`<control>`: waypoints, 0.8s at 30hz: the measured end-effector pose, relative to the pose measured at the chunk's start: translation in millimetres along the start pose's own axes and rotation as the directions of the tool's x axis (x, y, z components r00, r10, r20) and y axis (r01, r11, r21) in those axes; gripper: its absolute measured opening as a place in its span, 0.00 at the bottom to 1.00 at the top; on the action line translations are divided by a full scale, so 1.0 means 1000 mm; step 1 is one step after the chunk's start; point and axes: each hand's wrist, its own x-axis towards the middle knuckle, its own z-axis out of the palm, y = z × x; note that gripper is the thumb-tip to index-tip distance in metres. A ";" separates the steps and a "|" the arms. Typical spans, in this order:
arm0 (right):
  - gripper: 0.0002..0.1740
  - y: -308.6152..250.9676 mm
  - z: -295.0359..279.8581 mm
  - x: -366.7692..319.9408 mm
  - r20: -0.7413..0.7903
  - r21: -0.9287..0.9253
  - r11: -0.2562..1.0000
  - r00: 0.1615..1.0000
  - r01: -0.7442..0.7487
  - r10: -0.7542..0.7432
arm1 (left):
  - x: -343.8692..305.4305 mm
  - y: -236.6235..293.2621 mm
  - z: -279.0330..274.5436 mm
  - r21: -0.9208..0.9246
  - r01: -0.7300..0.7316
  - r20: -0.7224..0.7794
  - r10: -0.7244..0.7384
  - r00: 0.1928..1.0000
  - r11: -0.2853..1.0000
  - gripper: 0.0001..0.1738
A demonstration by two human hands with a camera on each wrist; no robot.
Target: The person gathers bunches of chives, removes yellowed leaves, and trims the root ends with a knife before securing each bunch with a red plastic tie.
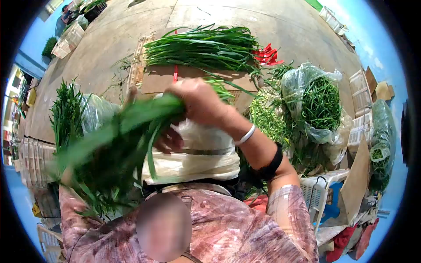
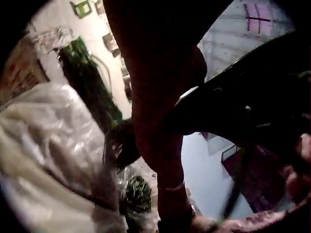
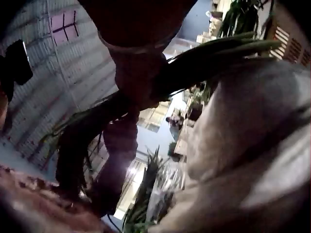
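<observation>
Concrete floor; right grip holds long green leaf bundle.

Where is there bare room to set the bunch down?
Bare floor beyond the pile of greens, and left of the cardboard. A bare cardboard strip lies between that pile and the right hand gripping the bunch. The right side, with bagged greens and crates, is crowded.
</observation>
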 end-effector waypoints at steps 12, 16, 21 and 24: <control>0.24 0.086 -0.131 0.030 -0.055 0.987 0.156 0.867 -0.027 0.496 | 0.063 0.120 -0.043 0.899 -0.391 0.208 0.594 0.777 0.196 0.38; 0.23 0.077 -0.097 0.016 -0.075 0.993 -0.042 0.857 0.112 0.510 | 0.136 0.057 -0.064 0.532 -0.414 0.219 0.352 0.910 0.739 0.50; 0.17 0.087 -0.051 -0.026 0.195 0.975 -0.213 0.719 -0.068 0.667 | 0.136 -0.041 -0.030 -0.008 -0.404 0.313 0.386 0.868 0.915 0.66; 0.13 0.095 -0.023 -0.038 0.389 0.877 -0.480 0.635 -0.032 0.667 | 0.135 -0.064 -0.030 -0.323 -0.309 0.183 0.380 0.907 0.895 0.59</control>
